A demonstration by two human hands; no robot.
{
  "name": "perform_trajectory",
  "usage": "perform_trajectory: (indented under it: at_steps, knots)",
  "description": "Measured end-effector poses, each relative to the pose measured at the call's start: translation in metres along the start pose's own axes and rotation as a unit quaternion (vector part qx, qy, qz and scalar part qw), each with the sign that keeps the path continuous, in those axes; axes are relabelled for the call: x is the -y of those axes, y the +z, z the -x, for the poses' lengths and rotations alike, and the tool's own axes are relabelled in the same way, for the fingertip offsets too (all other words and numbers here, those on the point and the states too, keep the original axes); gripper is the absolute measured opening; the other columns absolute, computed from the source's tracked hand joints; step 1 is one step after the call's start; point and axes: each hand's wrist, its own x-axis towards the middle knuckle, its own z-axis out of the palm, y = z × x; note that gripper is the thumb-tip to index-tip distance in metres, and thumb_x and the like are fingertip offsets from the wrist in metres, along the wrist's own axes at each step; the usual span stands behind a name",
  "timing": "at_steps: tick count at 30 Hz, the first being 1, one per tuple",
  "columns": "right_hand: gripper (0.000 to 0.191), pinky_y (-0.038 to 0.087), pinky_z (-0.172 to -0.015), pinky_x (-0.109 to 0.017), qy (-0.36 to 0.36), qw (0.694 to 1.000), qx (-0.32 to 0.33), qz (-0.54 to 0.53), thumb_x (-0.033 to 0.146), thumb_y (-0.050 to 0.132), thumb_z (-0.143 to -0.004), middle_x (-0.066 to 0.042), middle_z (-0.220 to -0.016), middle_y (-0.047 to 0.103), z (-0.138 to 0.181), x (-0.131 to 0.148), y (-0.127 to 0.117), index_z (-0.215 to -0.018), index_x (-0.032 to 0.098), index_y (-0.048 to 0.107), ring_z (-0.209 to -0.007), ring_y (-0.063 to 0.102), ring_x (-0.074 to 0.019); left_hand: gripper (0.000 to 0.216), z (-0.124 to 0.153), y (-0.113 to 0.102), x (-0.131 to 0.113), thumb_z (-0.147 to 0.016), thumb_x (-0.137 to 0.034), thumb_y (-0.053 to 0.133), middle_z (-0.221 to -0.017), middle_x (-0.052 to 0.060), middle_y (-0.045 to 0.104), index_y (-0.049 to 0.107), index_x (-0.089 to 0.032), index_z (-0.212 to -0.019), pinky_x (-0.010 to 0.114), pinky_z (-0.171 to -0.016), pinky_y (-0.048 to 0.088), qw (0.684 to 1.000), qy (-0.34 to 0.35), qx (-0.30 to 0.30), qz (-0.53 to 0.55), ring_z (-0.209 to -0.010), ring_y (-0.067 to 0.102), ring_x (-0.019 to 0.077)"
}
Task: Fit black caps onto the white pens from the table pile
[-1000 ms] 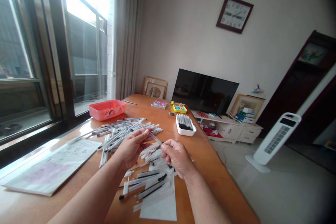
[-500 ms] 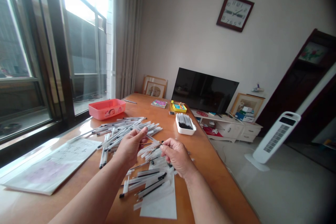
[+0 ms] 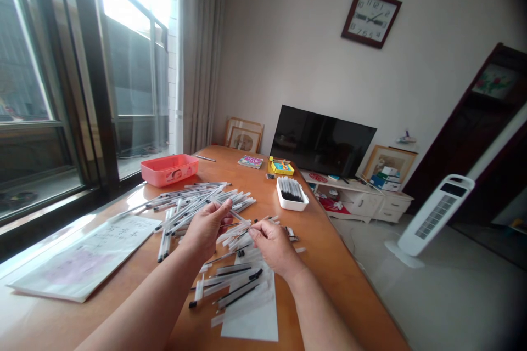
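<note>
My left hand point(image 3: 208, 226) is closed around a translucent pen barrel point(image 3: 237, 216), which points towards my right hand. The fingertips of my right hand point(image 3: 272, 242) are pinched at the barrel's near end; any small part between them is hidden. Beyond my left hand lies a heap of clear pens with black ends point(image 3: 181, 205). Loose barrels, black caps point(image 3: 256, 274) and thin dark refills point(image 3: 241, 297) are scattered below both hands, partly on a white sheet of paper point(image 3: 251, 330).
A white box point(image 3: 294, 205) of upright pens stands near the table's right edge. Further off are a red plastic basket point(image 3: 169, 175), a yellow box point(image 3: 282, 167) and a small booklet point(image 3: 250, 162). A paper pad point(image 3: 82, 263) lies on the left.
My right fingertips have shifted slightly left and closed in at the end of the barrel. The dark bit seen there before is now hidden. My left hand has barely moved.
</note>
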Motion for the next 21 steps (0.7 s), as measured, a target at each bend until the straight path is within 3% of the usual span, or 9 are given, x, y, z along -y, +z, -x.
perform_trajectory:
  at_steps: [4,7,10,13,16,19,21]
  knots:
    - [0.022,0.038,-0.061,-0.026,-0.016,0.998,-0.016,0.051,0.036,0.059,-0.092,0.000,-0.070,0.064,0.001,0.002,-0.011,-0.083,0.021,0.072,-0.065,0.054,-0.0160,0.044,-0.009,-0.010,-0.008,-0.070,-0.054,0.085,-0.065,-0.004,0.058,0.059,-0.020,-0.079,0.018,-0.051,0.035,0.995,0.062,-0.068,0.027,-0.055,0.052,0.0082]
    - [0.018,0.039,-0.062,-0.026,-0.009,0.994,-0.021,0.107,0.031,0.060,-0.090,0.000,-0.070,0.066,0.001,-0.005,-0.022,-0.080,0.022,0.072,-0.067,0.057,-0.0172,0.044,-0.019,-0.024,-0.020,-0.070,-0.057,0.083,-0.070,-0.003,0.061,0.062,-0.020,-0.081,0.019,-0.053,0.038,0.973,0.145,-0.180,0.017,-0.058,0.053,0.0093]
    - [0.018,0.040,-0.061,-0.026,0.007,0.989,-0.016,0.148,0.029,0.062,-0.088,-0.002,-0.068,0.066,-0.001,-0.016,-0.029,-0.076,0.021,0.072,-0.069,0.060,-0.0181,0.044,-0.024,-0.034,-0.027,-0.073,-0.060,0.079,-0.072,-0.003,0.062,0.065,-0.020,-0.084,0.020,-0.057,0.040,0.959,0.187,-0.212,-0.026,-0.062,0.053,0.0104]
    - [0.017,0.042,-0.061,-0.025,0.039,0.985,-0.036,0.163,0.029,0.064,-0.086,-0.002,-0.070,0.068,-0.004,-0.027,-0.032,-0.092,0.020,0.077,-0.067,0.062,-0.0179,0.044,-0.022,-0.036,-0.025,-0.076,-0.061,0.075,-0.071,-0.003,0.062,0.069,-0.018,-0.088,0.021,-0.059,0.039,0.956,0.203,-0.176,-0.119,-0.064,0.053,0.0116]
    - [0.024,0.044,-0.063,-0.025,0.042,0.983,-0.064,0.166,0.032,0.062,-0.088,-0.003,-0.075,0.072,-0.007,-0.032,-0.031,-0.103,0.020,0.077,-0.070,0.065,-0.0185,0.049,-0.021,-0.034,-0.017,-0.078,-0.065,0.071,-0.070,-0.001,0.065,0.073,-0.018,-0.092,0.024,-0.057,0.038,0.941,0.170,-0.093,-0.278,-0.063,0.055,0.0144]
    - [0.023,0.045,-0.064,-0.026,0.028,0.984,-0.076,0.161,0.035,0.060,-0.090,-0.004,-0.079,0.074,-0.008,-0.033,-0.030,-0.099,0.022,0.077,-0.072,0.066,-0.0193,0.047,-0.026,-0.037,-0.009,-0.084,-0.061,0.064,-0.084,0.004,0.075,0.075,-0.020,-0.105,0.027,-0.066,0.045,0.890,0.152,-0.042,-0.427,-0.074,0.065,0.0206]
    - [0.023,0.047,-0.065,-0.027,0.021,0.985,-0.076,0.151,0.035,0.060,-0.091,-0.003,-0.079,0.074,-0.008,-0.032,-0.030,-0.099,0.022,0.077,-0.071,0.067,-0.0192,0.036,-0.032,-0.043,-0.006,-0.090,-0.049,0.057,-0.095,0.007,0.077,0.075,-0.022,-0.105,0.030,-0.074,0.047,0.830,0.161,-0.045,-0.532,-0.086,0.069,0.0240]
